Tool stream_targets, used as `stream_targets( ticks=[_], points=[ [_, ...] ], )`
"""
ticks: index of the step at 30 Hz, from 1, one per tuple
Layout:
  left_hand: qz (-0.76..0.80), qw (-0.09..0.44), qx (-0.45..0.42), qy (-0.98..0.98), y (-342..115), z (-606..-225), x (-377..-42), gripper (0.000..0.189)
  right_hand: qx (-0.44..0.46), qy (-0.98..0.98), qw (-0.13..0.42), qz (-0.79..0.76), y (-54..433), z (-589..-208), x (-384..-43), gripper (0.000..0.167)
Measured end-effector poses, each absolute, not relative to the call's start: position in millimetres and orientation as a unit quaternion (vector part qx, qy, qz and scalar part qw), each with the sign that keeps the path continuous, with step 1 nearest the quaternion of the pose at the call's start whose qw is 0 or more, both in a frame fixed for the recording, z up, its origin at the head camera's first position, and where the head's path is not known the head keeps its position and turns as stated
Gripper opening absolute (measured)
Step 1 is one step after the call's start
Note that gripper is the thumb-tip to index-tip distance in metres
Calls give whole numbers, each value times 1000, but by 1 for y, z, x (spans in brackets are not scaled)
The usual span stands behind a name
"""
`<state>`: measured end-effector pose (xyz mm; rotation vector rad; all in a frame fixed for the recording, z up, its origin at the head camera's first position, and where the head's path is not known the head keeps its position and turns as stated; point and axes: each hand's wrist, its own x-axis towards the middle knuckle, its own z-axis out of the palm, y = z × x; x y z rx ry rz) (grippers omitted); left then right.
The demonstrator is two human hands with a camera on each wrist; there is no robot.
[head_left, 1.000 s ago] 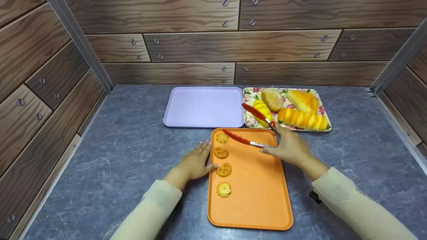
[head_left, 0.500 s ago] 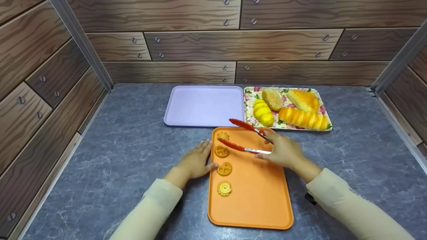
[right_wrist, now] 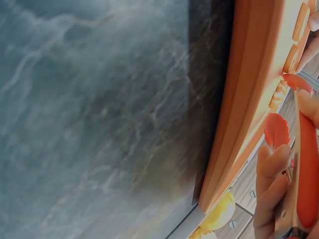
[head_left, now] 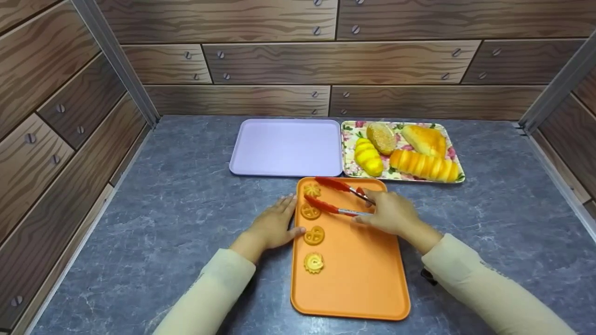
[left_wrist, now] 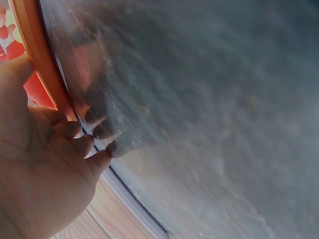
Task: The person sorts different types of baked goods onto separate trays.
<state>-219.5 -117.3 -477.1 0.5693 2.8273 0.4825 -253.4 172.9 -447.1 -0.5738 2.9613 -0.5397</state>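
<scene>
The orange tray point(head_left: 358, 284) lies lengthwise on the worktop point(head_left: 163, 209). Along its left side are a round cookie point(head_left: 314, 263), then two pretzels point(head_left: 314, 236). At its left rim rests the left hand point(head_left: 272, 226), grip loose, fingers straight, thumb over the edge. Above its right half, the right hand point(head_left: 393, 213) has its grip clamped on red tongs point(head_left: 326, 206), tips apart beside the flower-shaped cookie point(head_left: 311, 190) in its far left corner. Beyond its far end sit a purple tray point(head_left: 286, 146) and a flowered tray point(head_left: 348, 139) of breads point(head_left: 424, 166).
</scene>
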Motion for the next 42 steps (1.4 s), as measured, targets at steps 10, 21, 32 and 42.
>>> stream_targets(
  ticks=[10,21,32,42],
  points=[
    [155,113,194,962,-118,-477,-220,81,-180,968,59,-165,172,-445,-253,82],
    [150,118,192,963,-119,-479,-221,82,-183,966,55,-173,171,-448,-253,76],
    [154,117,193,962,-118,-479,-220,81,-188,962,53,-190,174,-450,-254,77],
    [155,114,194,962,-118,-480,-220,82,-176,958,54,-220,174,-446,-255,76]
  ],
)
